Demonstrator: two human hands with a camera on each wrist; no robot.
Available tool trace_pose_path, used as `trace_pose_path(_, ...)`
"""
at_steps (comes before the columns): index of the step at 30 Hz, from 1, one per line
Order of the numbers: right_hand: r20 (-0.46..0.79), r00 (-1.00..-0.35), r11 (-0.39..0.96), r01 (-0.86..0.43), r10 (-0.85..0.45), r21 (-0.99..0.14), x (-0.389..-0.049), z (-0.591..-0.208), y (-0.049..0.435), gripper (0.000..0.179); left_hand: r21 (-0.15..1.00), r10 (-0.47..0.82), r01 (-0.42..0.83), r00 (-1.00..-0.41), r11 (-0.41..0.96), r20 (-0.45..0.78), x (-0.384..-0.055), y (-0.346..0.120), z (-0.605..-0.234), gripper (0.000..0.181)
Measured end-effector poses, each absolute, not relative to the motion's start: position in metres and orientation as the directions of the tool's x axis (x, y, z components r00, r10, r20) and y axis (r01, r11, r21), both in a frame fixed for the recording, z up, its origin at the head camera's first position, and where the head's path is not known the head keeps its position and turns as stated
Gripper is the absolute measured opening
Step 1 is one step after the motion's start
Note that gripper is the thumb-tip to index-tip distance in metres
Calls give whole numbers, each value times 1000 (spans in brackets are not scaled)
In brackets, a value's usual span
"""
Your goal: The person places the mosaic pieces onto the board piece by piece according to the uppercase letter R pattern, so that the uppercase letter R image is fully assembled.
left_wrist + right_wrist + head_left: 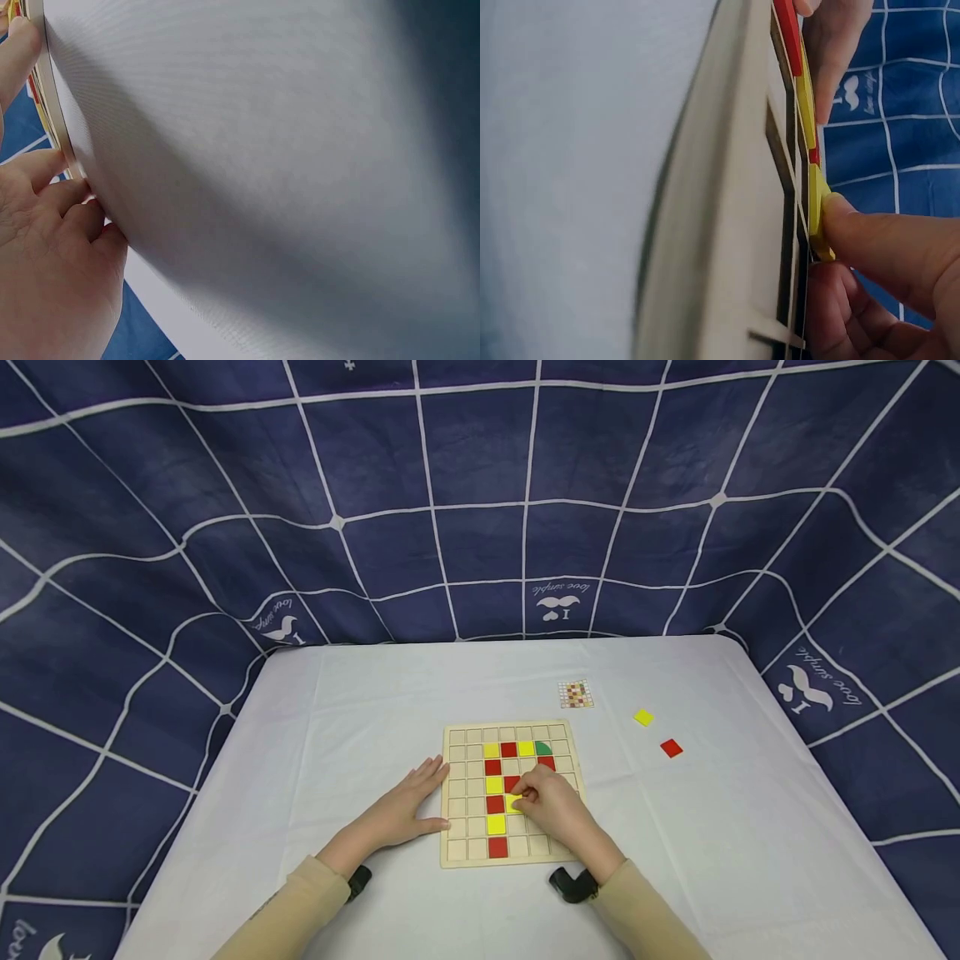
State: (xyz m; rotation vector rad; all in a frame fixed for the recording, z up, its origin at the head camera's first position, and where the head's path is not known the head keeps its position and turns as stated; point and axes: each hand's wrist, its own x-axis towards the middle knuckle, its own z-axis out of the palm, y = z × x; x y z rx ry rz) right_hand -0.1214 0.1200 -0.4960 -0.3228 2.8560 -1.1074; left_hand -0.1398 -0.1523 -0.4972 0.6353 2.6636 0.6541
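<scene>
A square wooden grid board (457,806) lies on the white table, partly filled with red and yellow square tiles and a green quarter-round piece (543,748). My right hand (557,803) is over the middle of the board, pinching a yellow square tile (513,803). In the right wrist view that yellow tile (817,214) tilts slightly at its cell, the thumb on its face and curled fingers at its lower edge. My left hand (408,802) lies flat and spread on the table, with its fingertips and thumb at the board's left edge.
A small printed pattern card (576,694) lies beyond the board. To the right are a loose yellow tile (643,717) and a loose red tile (671,748). A dark blue checked cloth (480,552) hangs behind and beside the table.
</scene>
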Motion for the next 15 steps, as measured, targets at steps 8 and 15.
trace_pose_path(8, 7, -980, 699, -147, -199, -700, -120, -495, 121, 10, 503, 480, 328, -853, 800, -206, -139, -153, -498, 92)
trace_pose_path(15, -5, -993, 634, -72, -120, -770, -123, -485, 148, 9, 503, 484, 330, -849, 799, -211, -139, -153, -497, 92)
